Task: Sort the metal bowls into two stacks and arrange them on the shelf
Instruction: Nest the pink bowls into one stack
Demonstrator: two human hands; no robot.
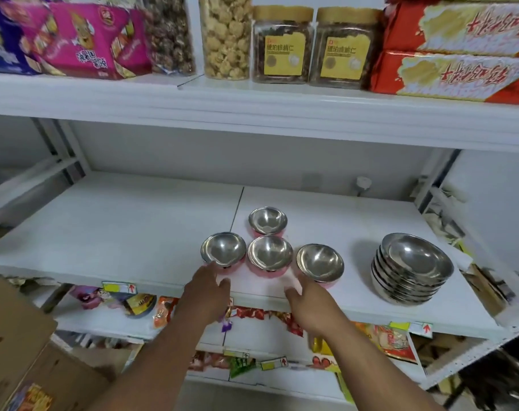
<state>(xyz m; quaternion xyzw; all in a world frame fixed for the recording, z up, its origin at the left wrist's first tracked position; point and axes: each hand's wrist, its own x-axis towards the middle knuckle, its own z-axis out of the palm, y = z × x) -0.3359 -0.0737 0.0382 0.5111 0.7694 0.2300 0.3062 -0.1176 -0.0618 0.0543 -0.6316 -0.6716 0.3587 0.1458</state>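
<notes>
With four pink-sided bowls (269, 253) loose on the shelf (133, 226), I see left hand (208, 289) and right hand (307, 301) open, empty; stack (412, 269) right.

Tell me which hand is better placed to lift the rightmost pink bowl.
Probably the right hand: its fingertips lie beside the rightmost pink bowl, while the left hand sits at the leftmost pink bowl.

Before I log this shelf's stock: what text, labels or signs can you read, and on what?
Yellow jar labels: Chinese characters, too blurred to read.
Pink snack bag: Chinese print, blurred.
Red boxes: large characters, upside down, unreadable.
Shelf-edge tags: red arrows only; no legible text.
Metal bowls: no markings.
</notes>
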